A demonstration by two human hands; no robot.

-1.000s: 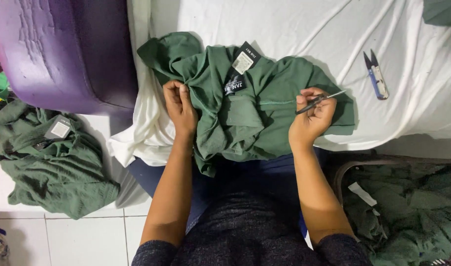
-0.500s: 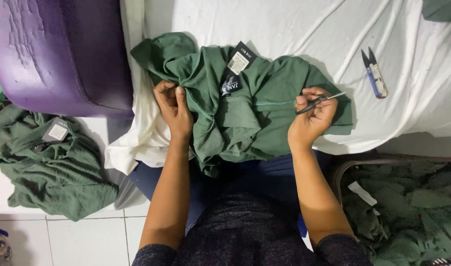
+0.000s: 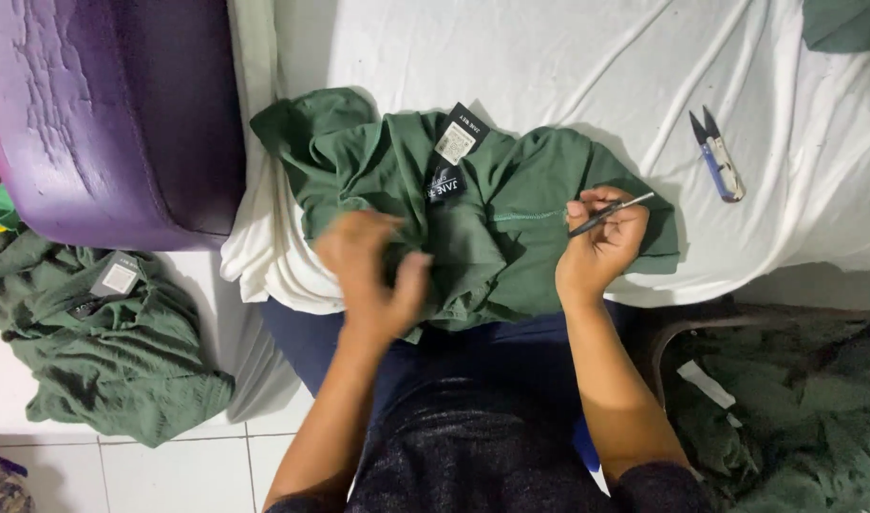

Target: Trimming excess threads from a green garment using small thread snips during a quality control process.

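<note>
Near the sheet's (image 3: 549, 57) front edge lies a soft, light green shirt (image 3: 492, 237). Right hand (image 3: 601, 249) pinches a thin tool (image 3: 611, 214); blurred left hand (image 3: 373, 275) rests on it, grip unclear.

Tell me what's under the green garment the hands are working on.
Under the green garment a white sheet shows on all sides. Its near edge hangs over the person's lap. The left hand and right hand rest on top. Anything beneath the folds is covered.
</note>
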